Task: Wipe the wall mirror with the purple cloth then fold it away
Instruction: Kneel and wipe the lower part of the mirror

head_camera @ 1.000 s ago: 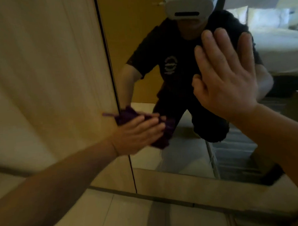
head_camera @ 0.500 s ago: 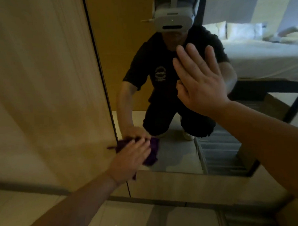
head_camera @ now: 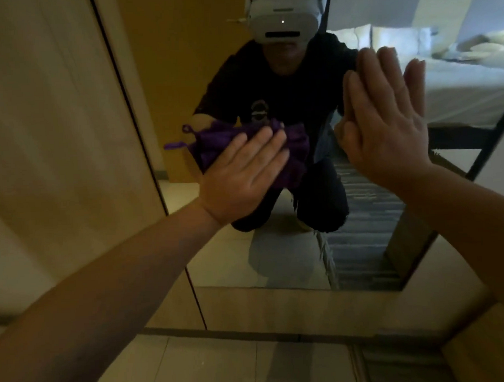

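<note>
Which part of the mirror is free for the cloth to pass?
Free: mirror glass below both hands, down to its bottom edge. Crowded: mid-height, where the left hand presses the purple cloth close beside the flat right hand.

Cloth [head_camera: 211, 152] under my left hand [head_camera: 238, 177]: solid purple. Wall panel [head_camera: 54, 127]: pale tan, faint vertical wood grain. Reflected shirt [head_camera: 240, 84]: black, pale round emblem. Headset [head_camera: 284, 22]: white. Bedding [head_camera: 457, 89]: white. Carpet [head_camera: 361, 209]: grey stripes.
</note>
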